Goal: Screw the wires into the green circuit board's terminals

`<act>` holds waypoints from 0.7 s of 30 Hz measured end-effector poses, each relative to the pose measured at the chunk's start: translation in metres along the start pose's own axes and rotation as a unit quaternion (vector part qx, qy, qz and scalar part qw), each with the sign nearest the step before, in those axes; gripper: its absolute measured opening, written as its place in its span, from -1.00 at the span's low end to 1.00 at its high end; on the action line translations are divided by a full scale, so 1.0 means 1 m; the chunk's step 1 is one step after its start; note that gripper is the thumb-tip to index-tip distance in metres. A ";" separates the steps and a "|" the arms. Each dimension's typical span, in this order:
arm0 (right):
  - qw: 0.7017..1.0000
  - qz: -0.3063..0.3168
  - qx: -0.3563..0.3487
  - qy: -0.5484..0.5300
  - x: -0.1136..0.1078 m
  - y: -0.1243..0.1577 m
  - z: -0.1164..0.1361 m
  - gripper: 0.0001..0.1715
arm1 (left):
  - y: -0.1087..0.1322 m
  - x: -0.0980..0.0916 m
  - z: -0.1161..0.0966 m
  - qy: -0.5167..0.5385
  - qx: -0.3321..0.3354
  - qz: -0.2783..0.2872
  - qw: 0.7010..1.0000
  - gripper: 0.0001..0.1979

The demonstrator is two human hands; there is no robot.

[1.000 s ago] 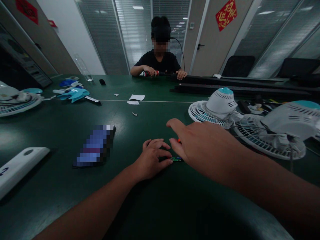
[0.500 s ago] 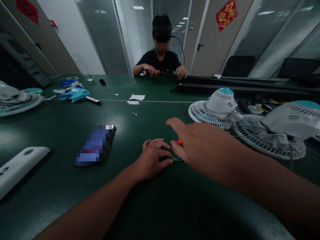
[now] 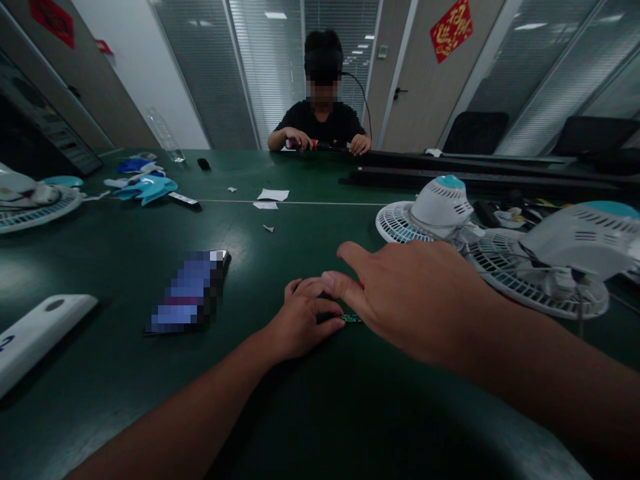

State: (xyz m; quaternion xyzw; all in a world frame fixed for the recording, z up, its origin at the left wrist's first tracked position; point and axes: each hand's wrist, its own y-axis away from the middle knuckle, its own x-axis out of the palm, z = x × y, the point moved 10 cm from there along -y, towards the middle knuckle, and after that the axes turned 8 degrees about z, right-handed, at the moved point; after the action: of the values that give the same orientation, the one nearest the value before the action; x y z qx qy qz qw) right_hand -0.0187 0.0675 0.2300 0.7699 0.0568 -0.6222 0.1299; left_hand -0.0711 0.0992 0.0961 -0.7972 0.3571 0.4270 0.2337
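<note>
My left hand (image 3: 300, 320) rests on the dark green table (image 3: 310, 413), its fingers curled down onto a small green circuit board (image 3: 352, 319) whose end pokes out to the right. My right hand (image 3: 405, 293) hovers just above and to the right of it, back towards the camera. Its thumb tip nearly touches my left fingers, its index finger points left, and the other fingers are curled under. Whatever they hold is hidden.
A dark phone (image 3: 187, 300) lies left of my hands, with a white panel (image 3: 35, 333) at the near left edge. Two white fans (image 3: 440, 207) (image 3: 575, 247) lie at the right. Paper scraps (image 3: 273, 195) and blue fan blades (image 3: 145, 187) lie farther back. A person (image 3: 323, 120) works at the far side.
My right hand has shifted left and closer over my left hand. The small orange tip that showed beside its fingers is now hidden. My left hand has stayed put.
</note>
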 end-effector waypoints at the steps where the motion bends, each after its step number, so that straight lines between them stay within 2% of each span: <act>1: 1.000 0.009 0.002 0.006 0.002 -0.001 -0.001 -0.58 | 0.000 0.001 0.000 -0.009 -0.001 0.006 1.000 -0.89; 3: 1.000 0.023 0.007 0.010 0.005 -0.002 -0.002 -0.68 | 0.000 0.002 0.000 -0.016 -0.002 0.018 1.000 -0.89; 6: 0.999 0.033 0.003 0.004 0.007 -0.003 -0.001 -0.72 | -0.001 0.002 0.000 -0.017 -0.003 0.025 1.000 -0.87; 21: 0.998 0.032 -0.026 -0.040 0.007 -0.004 0.004 -0.59 | -0.001 0.001 -0.001 -0.004 0.003 0.012 1.000 -0.88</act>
State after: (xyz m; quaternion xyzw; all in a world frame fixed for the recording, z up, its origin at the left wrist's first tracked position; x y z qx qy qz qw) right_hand -0.0222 0.0695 0.2215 0.7419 0.0435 -0.6466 0.1719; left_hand -0.0699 0.0990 0.0957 -0.7906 0.3667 0.4321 0.2320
